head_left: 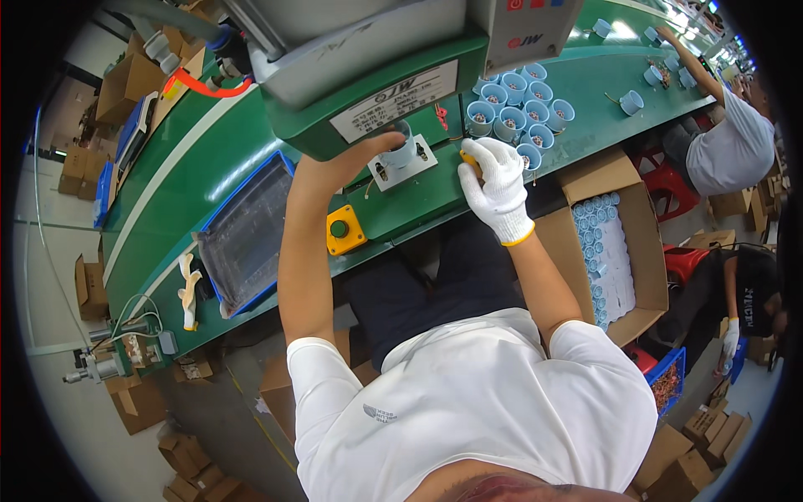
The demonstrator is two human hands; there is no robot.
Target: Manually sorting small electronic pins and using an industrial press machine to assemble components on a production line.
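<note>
A light blue cup [401, 156] stands on a white fixture plate [403, 174] under the green press head [376, 100]. My bare left hand [375, 149] grips the cup from its left side; the press head hides part of the fingers. My right hand [499, 191], in a white knitted glove, is closed over a yellow button box [471, 163] at the bench edge, with its button covered by the fingers. A second yellow box with a green push button [339, 227] sits nearer, below my left forearm.
Several blue cups [510, 123] with small parts inside crowd the bench at right. A blue-rimmed black tray [247, 234] and a glove [189, 293] lie left. A carton [615, 251] with blue cups is beside my right arm. Co-workers [728, 142] are at the far right.
</note>
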